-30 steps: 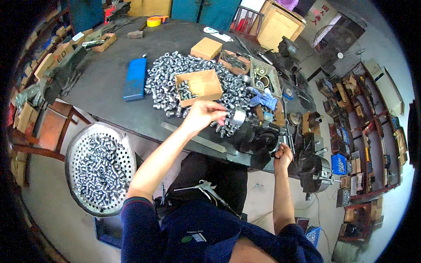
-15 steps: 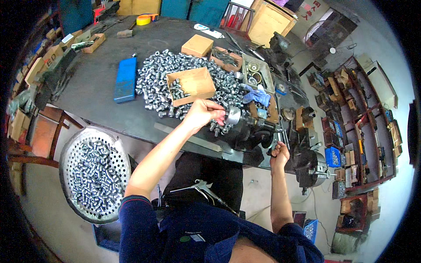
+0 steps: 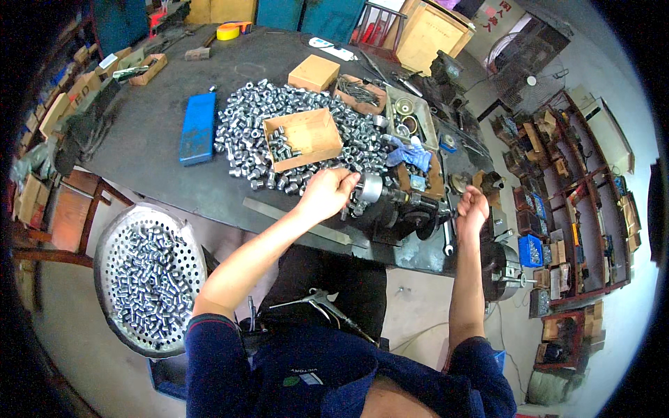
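At bench front edge, head view: left hand curled over the silver chuck of a small dark machine, fingers closed round it or a part at its face; can't tell which, hand hides it. Right hand at 3 o'clock from the left, fisted round a lever/handle on the machine's far side, grip tight. Both forearms come up from 6 o'clock, dark blue sleeves.

Pile of small metal sleeves spreads over the dark bench at 10–11 o'clock of the left hand, near edge of pile just beside the knuckles. Open cardboard box sits mid-pile w/ a few sleeves inside at its left end. Blue flat case at 9 o'clock of pile, just beside it. Closed small cardboard box at 12 o'clock of pile. Blue rag at 1 o'clock of left hand, near the chuck. Metal tray w/ round parts above the rag. Flat steel bar lies along bench front edge, under the left forearm.

Round perforated basket at 8 o'clock, below bench level, well apart from hands, holds more sleeves. Yellow tape roll at far bench edge, 12 o'clock. Shelving w/ boxes at 3 o'clock. Air gun/hose tool hangs near the person's lap at 6 o'clock.
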`<state>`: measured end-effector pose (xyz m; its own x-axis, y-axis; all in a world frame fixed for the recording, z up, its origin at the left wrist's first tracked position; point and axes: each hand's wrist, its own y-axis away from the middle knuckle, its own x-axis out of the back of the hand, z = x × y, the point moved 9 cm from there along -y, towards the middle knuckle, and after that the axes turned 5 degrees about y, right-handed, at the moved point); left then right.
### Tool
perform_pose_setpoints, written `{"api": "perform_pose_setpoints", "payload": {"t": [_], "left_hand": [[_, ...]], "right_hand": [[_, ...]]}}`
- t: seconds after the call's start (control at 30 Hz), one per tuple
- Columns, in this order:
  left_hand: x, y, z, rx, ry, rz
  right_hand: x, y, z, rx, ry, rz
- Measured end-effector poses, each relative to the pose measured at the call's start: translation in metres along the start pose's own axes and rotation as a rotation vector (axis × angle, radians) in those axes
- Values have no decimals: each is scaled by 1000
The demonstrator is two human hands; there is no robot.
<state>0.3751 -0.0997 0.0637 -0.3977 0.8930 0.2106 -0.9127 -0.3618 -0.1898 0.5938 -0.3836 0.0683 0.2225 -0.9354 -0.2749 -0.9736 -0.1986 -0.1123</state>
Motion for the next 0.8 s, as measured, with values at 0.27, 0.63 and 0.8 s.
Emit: {"api": "perform_pose_setpoints", "payload": {"t": [0.27,0.63,0.8], "left_hand": [[-1,5,26,-235,-346,168],[-4,4,25,-222,-340,157],[-5,0,23,-252,-314,174]], "right_hand": [[52,-38,97,211,357,104],[47,75,61,-215,-117,71],[78,30,132,-271,40,224]]}}
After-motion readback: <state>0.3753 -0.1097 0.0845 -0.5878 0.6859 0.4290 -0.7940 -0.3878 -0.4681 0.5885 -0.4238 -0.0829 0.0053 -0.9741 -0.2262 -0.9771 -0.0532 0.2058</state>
